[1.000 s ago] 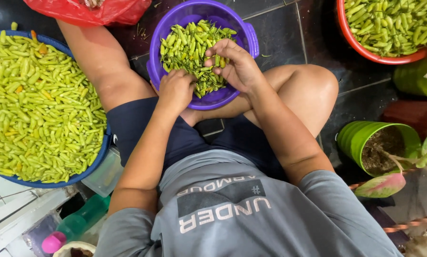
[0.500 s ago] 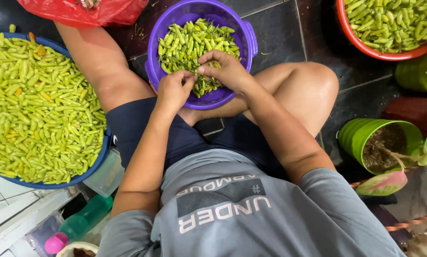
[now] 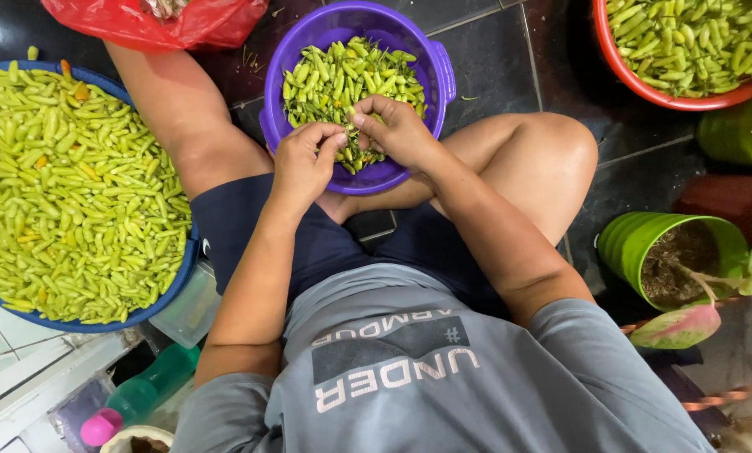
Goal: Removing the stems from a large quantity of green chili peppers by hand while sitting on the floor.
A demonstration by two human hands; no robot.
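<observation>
A purple basin of green chili peppers stands on the dark tiled floor between my folded legs. Both hands meet over its near rim. The fingertips of my left hand pinch together against those of my right hand. A small green chili sits between the two sets of fingertips, mostly hidden by the fingers. My forearms reach forward from my grey shirt over dark shorts.
A large blue basin heaped with yellow-green chilies lies at my left. A red basin of chilies is at the top right, and a red plastic bag at the top. A green pot with soil, a plant leaf and a green bottle are nearby.
My right hand has drawn back from the chilies in the purple basin toward my left hand. The fingertips of both hands now meet at the near rim.
</observation>
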